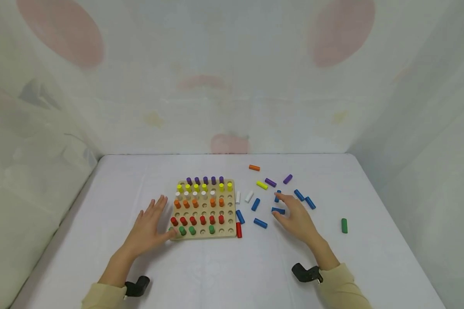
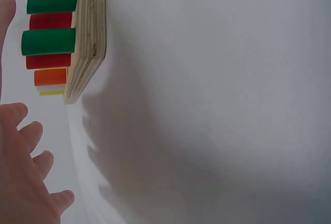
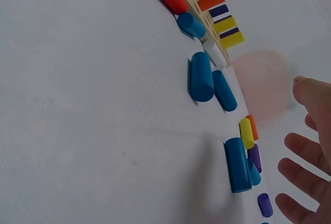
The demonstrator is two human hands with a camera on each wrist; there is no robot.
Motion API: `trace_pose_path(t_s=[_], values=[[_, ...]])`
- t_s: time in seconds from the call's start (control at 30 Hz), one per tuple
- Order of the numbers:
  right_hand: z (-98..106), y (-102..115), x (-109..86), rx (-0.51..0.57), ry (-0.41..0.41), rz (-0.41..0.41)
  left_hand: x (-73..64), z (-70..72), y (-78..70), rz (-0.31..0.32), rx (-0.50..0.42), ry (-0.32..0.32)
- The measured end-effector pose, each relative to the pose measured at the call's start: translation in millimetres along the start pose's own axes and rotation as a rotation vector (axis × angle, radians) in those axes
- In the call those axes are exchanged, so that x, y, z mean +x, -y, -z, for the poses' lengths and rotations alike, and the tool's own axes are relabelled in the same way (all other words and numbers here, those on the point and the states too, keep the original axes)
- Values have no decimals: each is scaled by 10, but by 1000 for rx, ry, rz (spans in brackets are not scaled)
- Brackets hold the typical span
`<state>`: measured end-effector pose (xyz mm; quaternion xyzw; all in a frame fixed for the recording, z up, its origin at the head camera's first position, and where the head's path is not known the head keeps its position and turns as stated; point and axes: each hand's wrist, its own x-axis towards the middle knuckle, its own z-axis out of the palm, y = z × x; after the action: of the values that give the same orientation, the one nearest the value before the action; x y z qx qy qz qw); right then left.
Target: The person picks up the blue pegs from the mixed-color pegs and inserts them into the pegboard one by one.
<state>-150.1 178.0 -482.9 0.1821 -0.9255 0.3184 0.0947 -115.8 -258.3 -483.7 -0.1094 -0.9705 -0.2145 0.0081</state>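
Observation:
A wooden peg board (image 1: 216,237) holds rows of upright purple, yellow, white, orange, red and green pegs. My left hand (image 1: 146,231) lies along its left side with fingers spread; its thumb reaches the front left corner and partly covers a green peg there. Whether the thumb touches the board, I cannot tell. To the right, my right hand (image 1: 299,221) hovers over loose blue pegs, thumb and fingers apart and holding nothing. One blue peg (image 1: 278,210) is near the thumb tip, and another blue peg (image 1: 277,196) lies by the index fingertip.
Loose pegs lie right of the board: a red peg (image 1: 239,230) against its edge, white pegs (image 1: 249,196), a yellow peg (image 1: 261,185), purple pegs (image 1: 270,182), an orange peg (image 1: 254,168) and several more blue ones. A green peg (image 1: 344,225) lies alone at the far right.

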Motion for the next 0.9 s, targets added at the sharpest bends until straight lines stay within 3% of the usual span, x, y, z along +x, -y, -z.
trace_pose_path(t_s=[0.47, 0.9], values=[[-191, 121, -1, 11, -1, 33, 13, -110, -31, 0, 61, 53], [-372, 296, 47, 18, 39, -7, 54, -205, 13, 20, 80, 103]])
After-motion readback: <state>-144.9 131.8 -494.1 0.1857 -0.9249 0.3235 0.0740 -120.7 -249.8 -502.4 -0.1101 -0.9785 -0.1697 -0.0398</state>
